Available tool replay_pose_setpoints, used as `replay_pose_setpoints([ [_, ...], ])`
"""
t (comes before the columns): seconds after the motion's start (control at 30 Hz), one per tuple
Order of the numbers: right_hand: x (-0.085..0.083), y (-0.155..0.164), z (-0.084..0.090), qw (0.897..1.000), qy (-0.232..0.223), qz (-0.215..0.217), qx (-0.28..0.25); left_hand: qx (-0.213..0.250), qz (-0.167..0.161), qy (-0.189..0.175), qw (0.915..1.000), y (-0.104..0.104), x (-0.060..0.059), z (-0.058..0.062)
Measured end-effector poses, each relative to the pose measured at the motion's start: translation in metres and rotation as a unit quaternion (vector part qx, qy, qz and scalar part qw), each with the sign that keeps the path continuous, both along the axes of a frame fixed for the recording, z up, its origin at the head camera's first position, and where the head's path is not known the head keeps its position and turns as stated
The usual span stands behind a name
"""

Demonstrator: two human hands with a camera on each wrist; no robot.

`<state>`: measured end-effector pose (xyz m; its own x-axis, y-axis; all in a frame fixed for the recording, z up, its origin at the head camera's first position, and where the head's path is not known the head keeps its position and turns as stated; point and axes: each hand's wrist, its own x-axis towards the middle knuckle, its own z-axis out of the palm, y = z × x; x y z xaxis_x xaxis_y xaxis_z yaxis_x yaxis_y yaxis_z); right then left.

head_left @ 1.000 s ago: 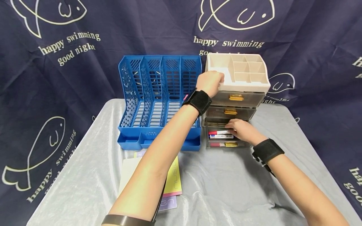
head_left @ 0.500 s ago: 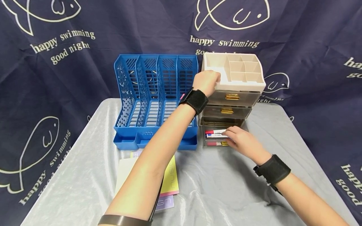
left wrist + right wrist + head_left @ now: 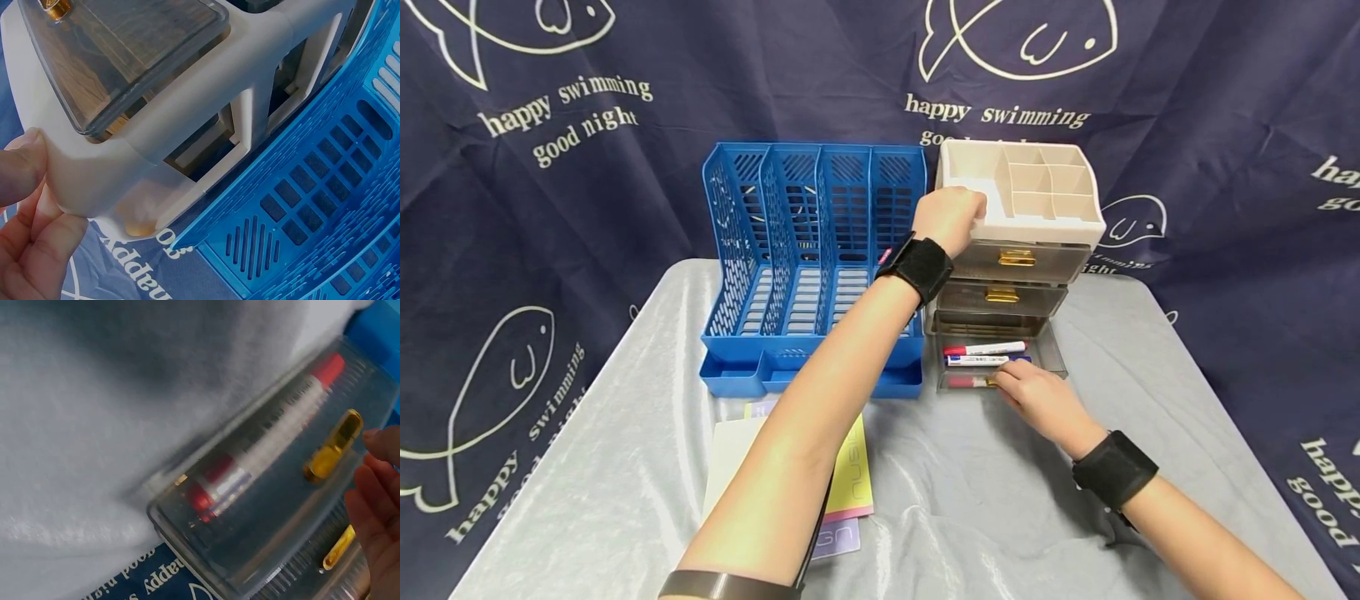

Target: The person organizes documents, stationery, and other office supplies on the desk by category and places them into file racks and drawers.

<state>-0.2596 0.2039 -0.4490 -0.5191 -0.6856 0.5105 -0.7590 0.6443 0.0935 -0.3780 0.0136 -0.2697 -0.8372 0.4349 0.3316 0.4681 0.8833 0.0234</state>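
Fingertips of the right hand (image 3: pixel 1033 398) touch the open drawer (image 3: pixel 1000 367) front; left hand (image 3: pixel 951 218) grips the organizer (image 3: pixel 1037 208) corner.

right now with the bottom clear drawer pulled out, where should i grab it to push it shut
Take the clear bottom drawer by its small gold handle on the front panel, coming from the front, where the right hand already is. The left hand grips the beige organizer's top corner, steadying it.

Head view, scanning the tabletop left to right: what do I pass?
Blue file rack → left hand gripping the corner of the beige drawer organizer → open bottom drawer holding markers, with the right hand at its front.
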Motion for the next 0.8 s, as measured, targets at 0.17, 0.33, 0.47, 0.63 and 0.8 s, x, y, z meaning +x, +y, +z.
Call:
replay_pose_setpoints([
  [0.17,0.001,-0.001,-0.006,1.000,0.020,0.000,0.003,-0.003,0.000,0.000,1.0000,0.000,-0.001,-0.001],
  [0.33,0.002,-0.002,-0.010,0.999,0.045,-0.006,0.011,-0.003,-0.001,-0.001,1.0000,0.000,-0.001,-0.001],
  [0.47,0.004,-0.002,-0.014,0.999,0.047,-0.019,0.015,-0.002,0.000,-0.002,1.0000,0.000,-0.002,0.000],
  [0.63,0.005,-0.003,-0.016,0.999,0.035,-0.037,0.010,-0.001,0.000,-0.002,1.0000,0.000,-0.001,0.000],
  [0.8,0.003,-0.004,-0.016,0.999,0.035,-0.040,0.008,0.000,0.000,-0.002,1.0000,0.000,-0.001,0.000],
])
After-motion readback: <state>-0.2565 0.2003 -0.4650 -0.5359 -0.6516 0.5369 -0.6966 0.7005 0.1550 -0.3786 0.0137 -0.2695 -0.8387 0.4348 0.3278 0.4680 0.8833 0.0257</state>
